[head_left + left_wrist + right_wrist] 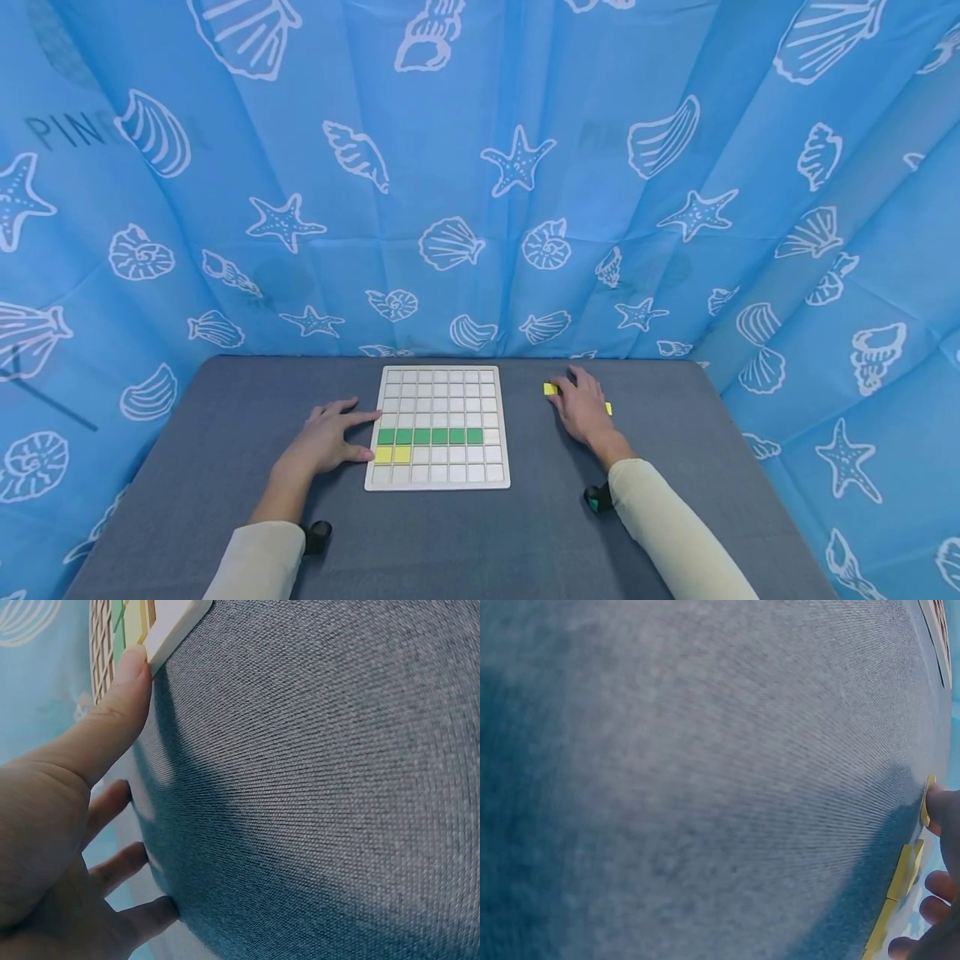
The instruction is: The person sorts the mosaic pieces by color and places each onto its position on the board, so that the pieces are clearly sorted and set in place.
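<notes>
Observed right hand [581, 412] pinching yellow tile [551, 389] just right of lower centre, left hand [322, 437], grip released, against white board [438, 473], possibly risking a dropped tile through shallow fingertip hold

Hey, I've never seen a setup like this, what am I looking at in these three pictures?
No machine here: a person is working bare-handed. The wide picture comes from a camera on the head, looking forward and down; the other two come from a camera on each wrist. On the gray surface lies a white gridded board with six green tiles in one row and two yellow tiles in the row nearer the person. The left hand touches the board's left edge. The right hand seems to pinch another yellow tile, with more yellow pieces nearby.
</notes>
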Action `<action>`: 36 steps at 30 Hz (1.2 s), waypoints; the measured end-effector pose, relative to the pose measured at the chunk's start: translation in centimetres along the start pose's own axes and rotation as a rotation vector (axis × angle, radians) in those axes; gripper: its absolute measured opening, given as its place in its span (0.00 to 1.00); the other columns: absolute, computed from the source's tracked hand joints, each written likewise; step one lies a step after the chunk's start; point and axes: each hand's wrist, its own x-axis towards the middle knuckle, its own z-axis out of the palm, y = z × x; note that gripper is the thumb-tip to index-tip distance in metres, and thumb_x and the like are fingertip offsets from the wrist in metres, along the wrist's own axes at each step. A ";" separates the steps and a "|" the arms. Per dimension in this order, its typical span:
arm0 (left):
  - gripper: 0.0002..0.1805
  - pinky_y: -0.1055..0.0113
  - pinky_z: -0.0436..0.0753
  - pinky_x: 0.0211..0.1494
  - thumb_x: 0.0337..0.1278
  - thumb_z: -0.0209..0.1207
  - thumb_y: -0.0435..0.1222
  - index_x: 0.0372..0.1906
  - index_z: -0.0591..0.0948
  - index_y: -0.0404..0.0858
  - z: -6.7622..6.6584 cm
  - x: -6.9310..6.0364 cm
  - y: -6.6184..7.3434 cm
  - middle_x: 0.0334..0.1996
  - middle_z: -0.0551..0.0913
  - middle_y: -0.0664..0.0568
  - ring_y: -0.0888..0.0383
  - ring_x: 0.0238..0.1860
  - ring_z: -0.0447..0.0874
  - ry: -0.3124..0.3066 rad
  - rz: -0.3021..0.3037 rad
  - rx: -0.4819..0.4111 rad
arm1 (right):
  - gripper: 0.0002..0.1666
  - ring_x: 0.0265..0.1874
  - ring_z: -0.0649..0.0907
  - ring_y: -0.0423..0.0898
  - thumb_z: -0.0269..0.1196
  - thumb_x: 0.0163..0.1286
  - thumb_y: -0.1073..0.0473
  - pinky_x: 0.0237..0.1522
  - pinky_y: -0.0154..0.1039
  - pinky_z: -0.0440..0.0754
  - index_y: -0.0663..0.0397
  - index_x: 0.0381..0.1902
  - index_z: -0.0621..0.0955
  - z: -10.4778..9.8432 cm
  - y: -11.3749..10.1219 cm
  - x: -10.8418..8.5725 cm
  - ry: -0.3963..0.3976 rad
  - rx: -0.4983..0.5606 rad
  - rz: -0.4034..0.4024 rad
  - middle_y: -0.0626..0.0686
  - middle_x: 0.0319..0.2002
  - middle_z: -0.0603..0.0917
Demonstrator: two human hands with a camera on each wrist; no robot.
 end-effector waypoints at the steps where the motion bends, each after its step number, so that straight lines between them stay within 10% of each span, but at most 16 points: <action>1: 0.41 0.25 0.63 0.69 0.50 0.74 0.52 0.72 0.74 0.58 0.0 0.0 0.0 0.79 0.60 0.40 0.29 0.76 0.53 0.000 0.000 -0.001 | 0.22 0.76 0.62 0.69 0.58 0.79 0.53 0.75 0.69 0.60 0.56 0.65 0.78 0.0 0.0 -0.1 0.006 0.007 0.001 0.68 0.76 0.63; 18: 0.41 0.25 0.64 0.68 0.49 0.74 0.53 0.72 0.74 0.59 0.1 0.1 0.0 0.80 0.59 0.41 0.30 0.77 0.53 -0.004 -0.023 -0.005 | 0.08 0.60 0.72 0.62 0.66 0.73 0.57 0.61 0.62 0.72 0.53 0.43 0.80 -0.6 -0.7 -0.5 0.108 0.049 0.000 0.61 0.56 0.79; 36: 0.41 0.27 0.64 0.69 0.49 0.75 0.51 0.72 0.75 0.58 0.2 0.1 -0.1 0.80 0.60 0.41 0.30 0.77 0.53 0.020 -0.013 -0.022 | 0.08 0.38 0.81 0.48 0.64 0.75 0.58 0.47 0.48 0.78 0.56 0.47 0.81 -2.0 -3.1 -1.2 0.090 0.257 0.003 0.53 0.39 0.86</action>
